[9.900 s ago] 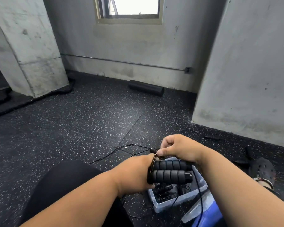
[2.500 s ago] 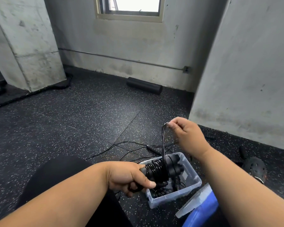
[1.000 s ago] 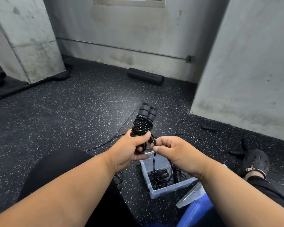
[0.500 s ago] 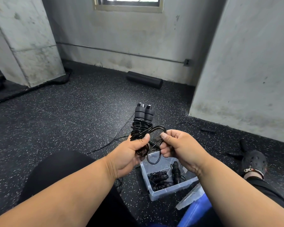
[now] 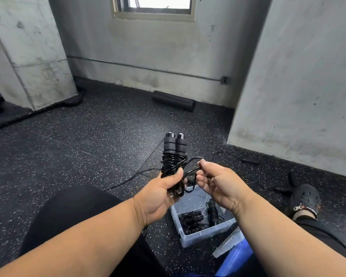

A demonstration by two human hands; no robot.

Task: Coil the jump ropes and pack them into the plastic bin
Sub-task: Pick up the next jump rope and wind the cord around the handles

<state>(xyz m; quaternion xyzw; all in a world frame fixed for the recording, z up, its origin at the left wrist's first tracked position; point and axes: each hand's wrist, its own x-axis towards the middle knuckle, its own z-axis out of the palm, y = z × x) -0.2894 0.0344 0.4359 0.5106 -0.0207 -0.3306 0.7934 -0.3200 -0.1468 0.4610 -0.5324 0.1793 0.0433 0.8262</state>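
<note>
My left hand [image 5: 161, 191] grips a black jump rope [image 5: 174, 154] by the lower end of its two foam handles, which stand upright side by side with the cord wound around them. My right hand [image 5: 216, 182] pinches the last loop of that cord just right of the bundle. Below both hands the clear plastic bin [image 5: 203, 235] sits on the floor. Coiled black ropes [image 5: 192, 219] lie inside it.
More loose black cord [image 5: 128, 179] trails on the speckled rubber floor. Loose handles [image 5: 250, 161] lie near the right concrete wall. A black foam roller [image 5: 173, 100] rests by the back wall. The bin lid [image 5: 228, 244] and something blue [image 5: 236, 260] lie beside the bin, my shoe [image 5: 305, 198] further right.
The cord has been wound around the paired handles and the bundle turned upright. Over the last half second my right hand has shifted slightly right with the end loop.
</note>
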